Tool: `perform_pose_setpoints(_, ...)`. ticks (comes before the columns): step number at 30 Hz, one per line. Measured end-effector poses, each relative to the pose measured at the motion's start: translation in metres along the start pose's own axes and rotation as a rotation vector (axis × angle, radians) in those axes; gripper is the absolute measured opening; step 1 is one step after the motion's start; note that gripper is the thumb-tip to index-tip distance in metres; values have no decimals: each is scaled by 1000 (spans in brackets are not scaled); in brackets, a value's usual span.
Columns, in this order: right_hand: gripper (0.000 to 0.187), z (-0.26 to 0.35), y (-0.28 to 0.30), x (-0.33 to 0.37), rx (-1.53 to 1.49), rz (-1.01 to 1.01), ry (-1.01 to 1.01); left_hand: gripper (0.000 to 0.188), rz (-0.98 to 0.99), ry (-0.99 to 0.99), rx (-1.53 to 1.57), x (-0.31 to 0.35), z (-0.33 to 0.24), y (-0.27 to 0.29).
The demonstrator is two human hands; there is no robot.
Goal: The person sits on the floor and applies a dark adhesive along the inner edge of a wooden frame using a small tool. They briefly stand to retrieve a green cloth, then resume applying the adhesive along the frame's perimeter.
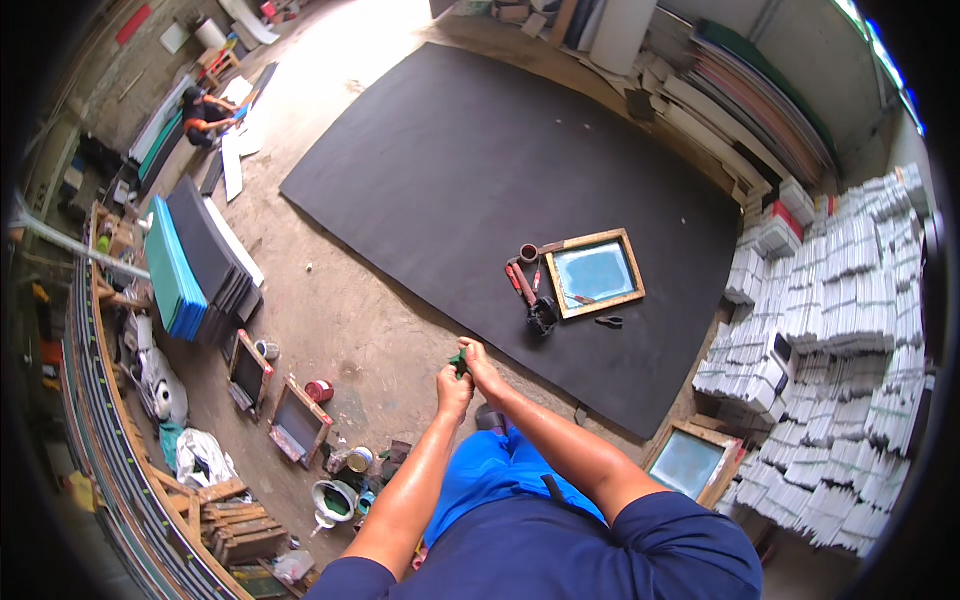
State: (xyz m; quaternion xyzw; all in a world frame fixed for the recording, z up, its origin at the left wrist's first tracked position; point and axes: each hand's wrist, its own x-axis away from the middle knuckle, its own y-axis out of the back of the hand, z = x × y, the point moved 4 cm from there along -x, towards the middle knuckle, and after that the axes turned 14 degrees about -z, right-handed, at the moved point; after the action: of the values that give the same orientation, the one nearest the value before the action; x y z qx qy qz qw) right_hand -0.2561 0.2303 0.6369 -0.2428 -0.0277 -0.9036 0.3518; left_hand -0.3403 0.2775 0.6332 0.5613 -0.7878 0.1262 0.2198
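My left hand (455, 393) and my right hand (481, 369) meet in front of my body, above the near edge of a large black sheet (430, 150). Both have their fingers closed round a small dark green thing (460, 362), perhaps a rag; its kind is too small to make out. Beyond them on the sheet lies a wooden frame (636, 277) with a bluish mesh panel (595, 270). Left of that frame are a small cup (528, 252), red-handled tools (518, 280) and a black crumpled thing (542, 318). Dark pliers (609, 322) rest just below it.
Tall stacks of white bundles (840, 320) line the right side. Another framed screen (690, 462) leans near my right elbow. On the left stand frames (299, 424), a red can (319, 390), a bucket (334, 500) and foam sheets (175, 270). A person (203, 117) crouches far left.
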Motion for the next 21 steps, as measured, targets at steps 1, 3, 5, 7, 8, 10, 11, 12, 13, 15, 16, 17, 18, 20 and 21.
perform_pose_setpoints(1, 64, -3, 15, -6, -51, -25, -8, 3, 87, 13, -78, 2, 1, -8)
perform_pose_setpoints(3, 63, -10, 43, -5, -134, -46, -100, 7, 217, 5, -210, 21, 2, -28)
perform_pose_setpoints(5, 62, -10, 74, -4, -201, -111, -131, 12, 327, 20, -272, 32, 12, -51)
perform_pose_setpoints(7, 62, -18, 103, -1, -238, -165, -140, 17, 372, 91, -189, 42, 18, -74)
perform_pose_setpoints(8, 60, -22, 119, -3, -207, -188, -112, 19, 349, 62, -189, 46, 18, -88)
perform_pose_setpoints(10, 56, -10, 136, 9, -160, -224, -123, 23, 288, -28, -168, 53, 21, -106)
perform_pose_setpoints(11, 54, -8, 144, 14, -131, -234, -133, 12, 191, -161, -228, 56, 24, -111)
perform_pose_setpoints(12, 50, -12, 157, 13, -115, -255, -171, 13, 131, -279, -298, 60, 19, -120)
perform_pose_setpoints(13, 46, -16, 168, 14, -81, -250, -196, 15, 67, -389, -372, 67, 8, -129)
perform_pose_setpoints(15, 42, -16, 184, 11, -95, -208, -263, 20, 89, -274, -334, 70, 11, -151)
perform_pose_setpoints(16, 39, -15, 193, 6, -141, -215, -248, 20, 142, -267, -300, 69, 17, -161)
perform_pose_setpoints(17, 36, -14, 205, -1, -186, -221, -235, 20, 193, -261, -264, 68, 24, -172)
perform_pose_setpoints(18, 33, -17, 214, -12, -169, -275, -204, 19, 235, -262, -162, 62, 44, -180)
perform_pose_setpoints(20, 31, -11, 240, -30, -70, -326, -200, 20, 278, -225, -228, 62, 60, -203)
perform_pose_setpoints(21, 31, -7, 250, -37, -21, -339, -160, 20, 260, -183, -263, 60, 71, -214)
